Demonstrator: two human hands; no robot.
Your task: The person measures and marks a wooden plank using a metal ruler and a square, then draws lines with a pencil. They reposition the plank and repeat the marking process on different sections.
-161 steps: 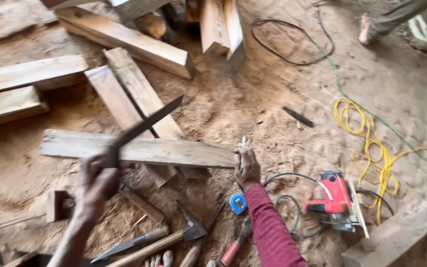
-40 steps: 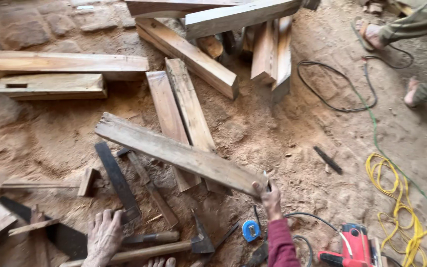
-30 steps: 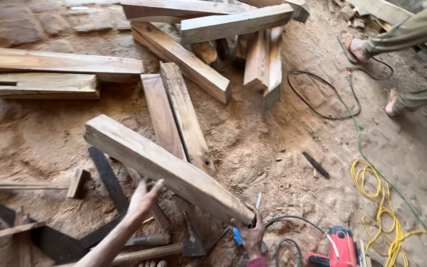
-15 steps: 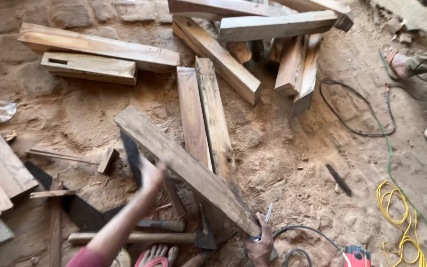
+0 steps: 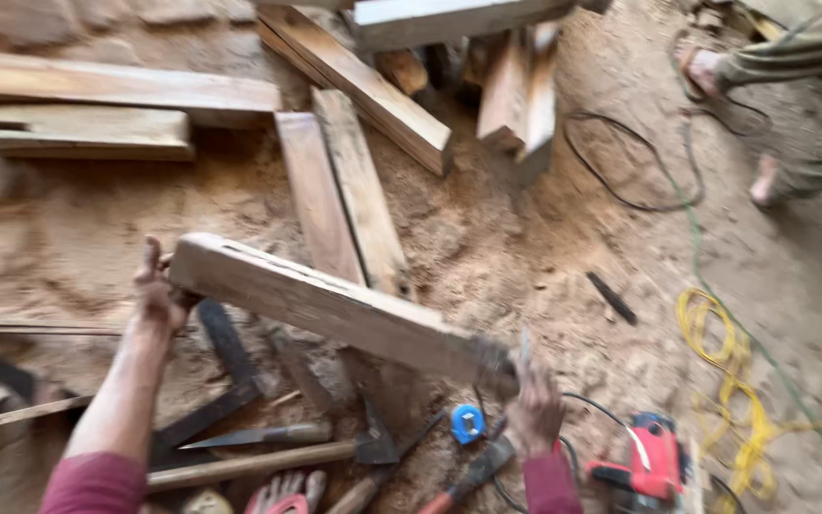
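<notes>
We are holding a long wooden beam (image 5: 335, 309) off the sawdust-covered ground (image 5: 487, 238), one hand at each end. Our left hand (image 5: 159, 290) is gripping the beam's left end, fingers wrapped against the end face. Our right hand (image 5: 535, 405) is clasping the beam's right end, though motion blur is hiding how the fingers are lying there. The beam is slanting down from upper left to lower right.

Beneath the beam's left half, a black carpenter's square (image 5: 225, 376) is lying on the ground. Just below the beam's middle, an adze-like hammer with a wooden handle (image 5: 268, 462) is resting, with a blue tape measure (image 5: 468, 424) beside the beam's right end. A red circular saw (image 5: 649, 462) is sitting to the right of that end. Behind the beam, 2 flat planks (image 5: 340, 190) are lying side by side. Well to the right of the beam, a yellow cable (image 5: 725, 381) is coiling across the ground, and another person's bare feet (image 5: 706, 71) are showing far beyond it.
</notes>
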